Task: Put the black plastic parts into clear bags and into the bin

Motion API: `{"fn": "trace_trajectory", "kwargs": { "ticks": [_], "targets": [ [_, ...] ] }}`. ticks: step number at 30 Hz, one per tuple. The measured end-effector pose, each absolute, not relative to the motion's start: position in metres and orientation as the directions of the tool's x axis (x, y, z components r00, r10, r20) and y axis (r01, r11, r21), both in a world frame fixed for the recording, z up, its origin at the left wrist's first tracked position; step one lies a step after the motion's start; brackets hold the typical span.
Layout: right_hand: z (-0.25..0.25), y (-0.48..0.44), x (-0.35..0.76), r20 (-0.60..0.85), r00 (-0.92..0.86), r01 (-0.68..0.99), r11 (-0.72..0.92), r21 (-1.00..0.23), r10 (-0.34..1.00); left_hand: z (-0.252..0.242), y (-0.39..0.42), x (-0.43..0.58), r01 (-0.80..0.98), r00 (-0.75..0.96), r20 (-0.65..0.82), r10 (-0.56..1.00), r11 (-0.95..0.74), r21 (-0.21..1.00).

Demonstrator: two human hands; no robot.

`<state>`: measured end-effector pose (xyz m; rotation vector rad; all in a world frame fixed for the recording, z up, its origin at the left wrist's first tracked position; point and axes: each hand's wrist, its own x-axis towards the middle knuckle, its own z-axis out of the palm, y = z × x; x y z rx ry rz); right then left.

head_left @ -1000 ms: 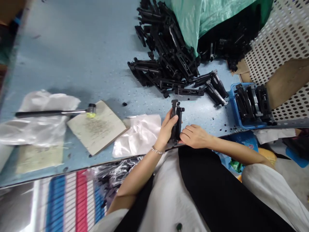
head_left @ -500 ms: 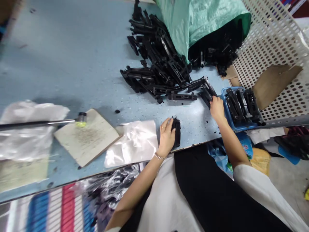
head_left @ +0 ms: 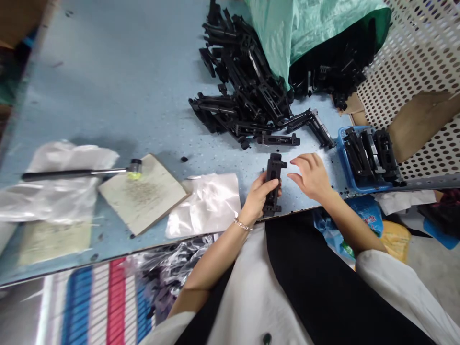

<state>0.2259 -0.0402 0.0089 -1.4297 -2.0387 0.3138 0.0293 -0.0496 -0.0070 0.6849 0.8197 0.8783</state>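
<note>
My left hand [head_left: 259, 195] is wrapped round a long black plastic part [head_left: 274, 173], held near the front edge of the blue table [head_left: 143, 105]. Just right of that part, my right hand [head_left: 309, 176] is empty, with thumb and fingers apart. A blue basket [head_left: 340, 153] holding several black parts, some with silver strips, stands to the right of it. Beyond both hands lies a heap of similar black parts [head_left: 247, 81]. A single black part [head_left: 278, 140] lies at the near side of the heap.
A green sack [head_left: 309, 28] with black parts inside stands at the back, beside a perforated white crate [head_left: 431, 52]. On the left are a mallet [head_left: 134, 168], a square board [head_left: 143, 196] and clear plastic bags [head_left: 204, 203]. Striped material [head_left: 117, 297] lies below the table edge.
My left hand has taken up the black part that lay under it. The right hand has let go of a part near the basket and moved left. The view has shifted slightly.
</note>
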Motion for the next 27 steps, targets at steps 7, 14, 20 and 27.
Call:
{"fn": "trace_trajectory", "kwargs": {
  "ticks": [7,14,20,27],
  "targets": [
    [0.004,-0.022,0.202,0.258,-0.443,0.677,0.509,-0.532,0.859,0.003,-0.046,0.019,-0.373,0.300,-0.334,0.894,0.432,0.821],
    [-0.003,-0.059,0.176,0.357,-0.724,0.552,0.806,-0.212,0.590,0.007,-0.035,0.002,-0.466,0.281,-0.434,0.856,0.517,0.718],
    [-0.020,-0.047,0.177,0.340,-0.791,0.491,0.859,-0.143,0.509,-0.010,-0.041,0.001,-0.397,0.059,-0.382,0.922,0.373,0.839],
    [-0.032,0.057,0.282,0.263,0.195,0.900,-0.066,-0.431,0.945,-0.086,-0.033,-0.017,0.066,-0.099,-0.306,0.947,0.313,0.947]
  ]
}}
